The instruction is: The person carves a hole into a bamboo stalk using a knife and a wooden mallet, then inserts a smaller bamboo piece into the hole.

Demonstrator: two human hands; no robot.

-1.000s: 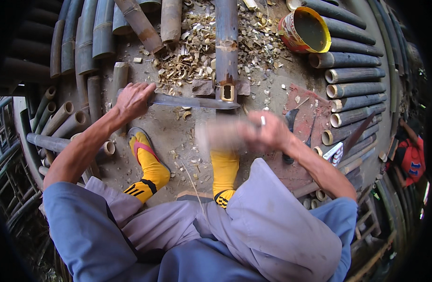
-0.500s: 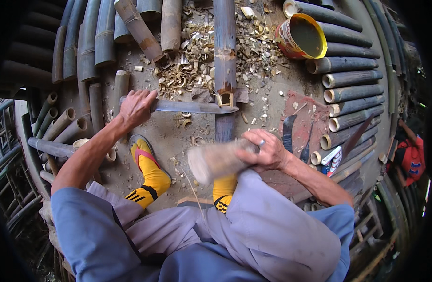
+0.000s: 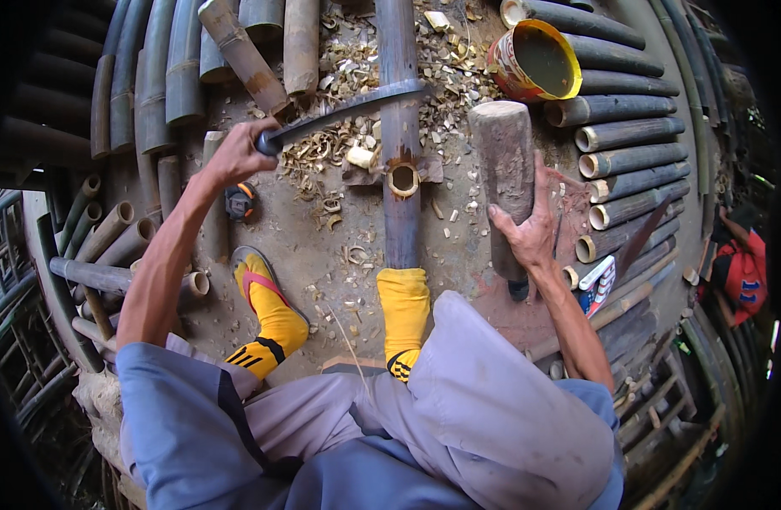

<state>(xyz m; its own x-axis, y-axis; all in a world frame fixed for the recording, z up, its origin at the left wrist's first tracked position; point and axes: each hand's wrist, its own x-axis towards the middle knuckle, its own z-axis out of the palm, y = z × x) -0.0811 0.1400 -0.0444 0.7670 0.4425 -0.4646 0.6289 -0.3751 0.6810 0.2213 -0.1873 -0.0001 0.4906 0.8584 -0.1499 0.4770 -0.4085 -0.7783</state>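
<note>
My left hand [image 3: 244, 155] grips the black handle of a long knife [image 3: 348, 110]. Its blade points right and crosses over a dark bamboo pole [image 3: 400, 229], beyond a roughly round hole [image 3: 403, 178] cut in the pole's upper side. A pale chip [image 3: 360, 157] is just left of the pole. My right hand [image 3: 529, 228] holds a thick, rough wooden club [image 3: 502, 161] right of the pole, thumb on one side and fingers on the other. A foot in a yellow sock [image 3: 403, 297] is at the pole's near end.
Wood chips [image 3: 348, 76] cover the ground at the far side. A tape measure [image 3: 239, 202] lies by my left forearm. A yellow-rimmed bucket of dark liquid [image 3: 543, 64] stands far right, beside a row of cut bamboo [image 3: 633, 136]. A person in red [image 3: 739, 276] is at the right edge.
The knife has lifted off the hole and swung away from me. The club has gone from over my knee to the right. The hole's opening looks rounder, and the tape measure has come into sight.
</note>
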